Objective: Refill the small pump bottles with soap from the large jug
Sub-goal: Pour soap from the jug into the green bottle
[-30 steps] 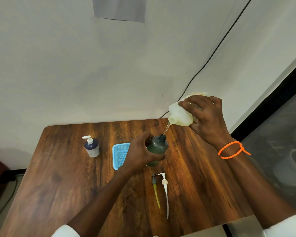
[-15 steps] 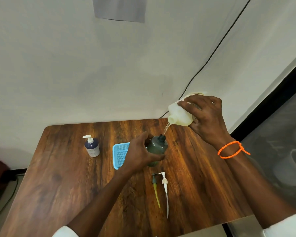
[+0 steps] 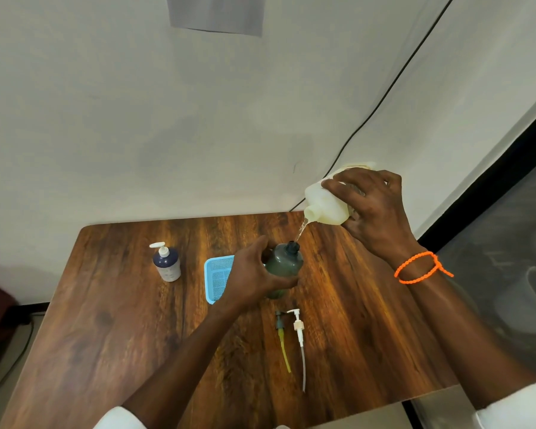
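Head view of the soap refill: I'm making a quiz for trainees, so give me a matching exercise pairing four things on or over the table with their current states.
Things:
1. large jug
2. dark green bottle
3. blue pump bottle
4. white pump

States:
A. stands alone, pump fitted
B. lies flat on the table
C. tilted, pouring, held by the right hand
D. upright, open neck, gripped by the left hand

Pairs: 1-C, 2-D, 3-A, 4-B

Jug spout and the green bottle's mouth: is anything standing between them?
Nothing visible. The jug is tilted above the green bottle, whose mouth is open, and only the thin soap stream runs between them.
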